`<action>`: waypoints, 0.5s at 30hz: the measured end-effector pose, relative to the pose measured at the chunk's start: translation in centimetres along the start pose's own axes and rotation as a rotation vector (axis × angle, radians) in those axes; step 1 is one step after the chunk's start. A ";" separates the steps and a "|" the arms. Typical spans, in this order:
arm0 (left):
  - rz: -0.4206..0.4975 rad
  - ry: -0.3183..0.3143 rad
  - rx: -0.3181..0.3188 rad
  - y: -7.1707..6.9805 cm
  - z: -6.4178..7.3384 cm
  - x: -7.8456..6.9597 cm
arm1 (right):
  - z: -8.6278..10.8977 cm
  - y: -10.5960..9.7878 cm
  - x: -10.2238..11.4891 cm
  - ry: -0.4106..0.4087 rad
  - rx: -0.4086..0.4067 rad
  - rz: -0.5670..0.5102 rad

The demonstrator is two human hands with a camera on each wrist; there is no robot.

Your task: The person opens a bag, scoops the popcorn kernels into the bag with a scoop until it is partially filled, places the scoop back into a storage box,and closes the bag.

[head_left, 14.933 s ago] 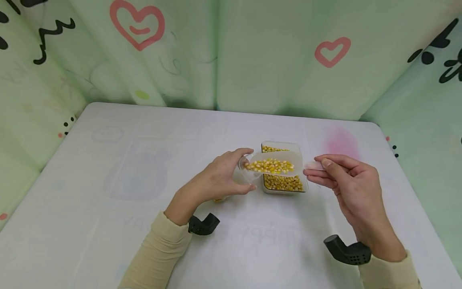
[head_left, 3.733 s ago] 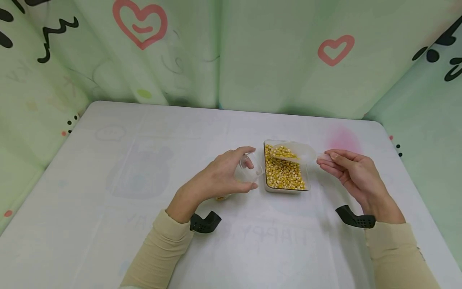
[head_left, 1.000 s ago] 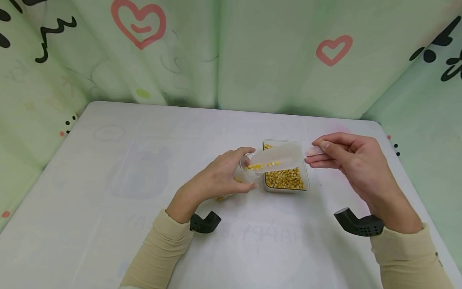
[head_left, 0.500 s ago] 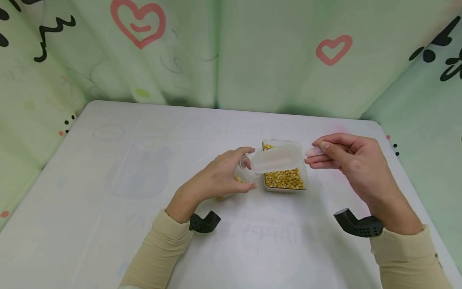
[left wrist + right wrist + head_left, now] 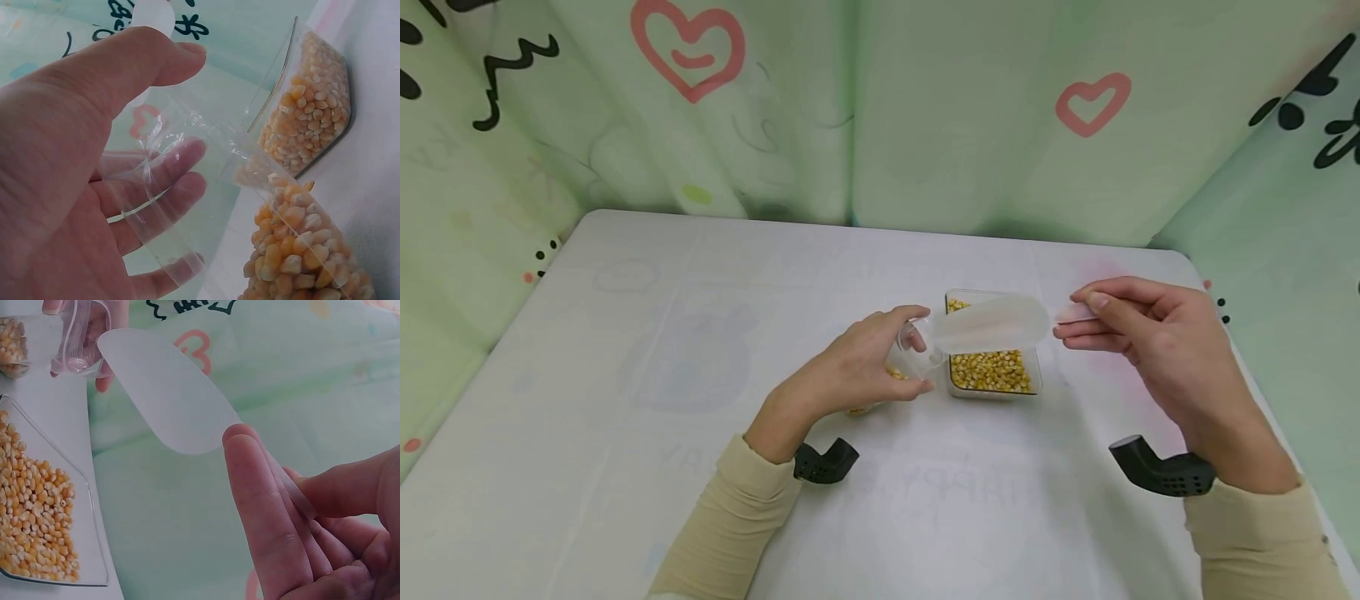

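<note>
My left hand (image 5: 846,358) holds the mouth of a clear plastic zip bag (image 5: 187,250) wide, thumb on one side and fingers on the other. Corn kernels (image 5: 300,250) fill the bag's lower part. With thumb and fingers, my right hand (image 5: 1165,346) pinches the short handle of a translucent white scoop (image 5: 988,325). The scoop is bare of kernels, and its tip hovers just right of the bag mouth. Under it stands a clear rectangular container (image 5: 994,397) with more corn kernels (image 5: 992,372); the scoop hides the container's middle in the head view.
The white table (image 5: 647,483) has faint printed drawings and a pink patch near its right side. Green curtains (image 5: 955,125) with hearts and black marks hang behind and along both sides. Each wrist wears a black camera mount (image 5: 1161,471).
The scoop dipped into the container's kernels, then came to the bag mouth, and its last few kernels slid into the bag. Now bare, it has drawn slightly right. My left hand stays put.
</note>
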State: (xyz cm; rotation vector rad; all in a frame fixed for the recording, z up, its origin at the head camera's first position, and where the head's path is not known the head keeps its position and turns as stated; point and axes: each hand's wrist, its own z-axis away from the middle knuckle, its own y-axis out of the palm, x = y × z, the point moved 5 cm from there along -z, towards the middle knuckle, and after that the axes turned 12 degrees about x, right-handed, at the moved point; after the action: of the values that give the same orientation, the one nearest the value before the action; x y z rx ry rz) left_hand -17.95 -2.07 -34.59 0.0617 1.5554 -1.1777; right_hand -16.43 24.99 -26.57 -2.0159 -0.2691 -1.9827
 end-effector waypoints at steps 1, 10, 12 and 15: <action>0.000 0.000 0.001 0.0 0.0 0.0 | 0.0 -0.1 0.0 -0.009 -0.001 -0.017; -0.007 -0.008 0.000 0.0 -0.1 0.1 | 0.6 -1.8 0.1 -0.049 -0.027 -0.137; -0.008 -0.009 0.000 0.0 -0.1 0.1 | 0.7 -2.1 0.1 -0.051 -0.028 -0.145; -0.005 -0.010 -0.002 0.0 -0.1 0.1 | 0.8 -2.3 0.2 -0.041 -0.027 -0.131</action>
State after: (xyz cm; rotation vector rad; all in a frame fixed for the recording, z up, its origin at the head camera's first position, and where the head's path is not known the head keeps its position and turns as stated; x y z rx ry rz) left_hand -18.05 -2.06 -34.73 0.0504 1.5485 -1.1784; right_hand -16.43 27.44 -26.19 -2.1075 -0.3950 -2.0341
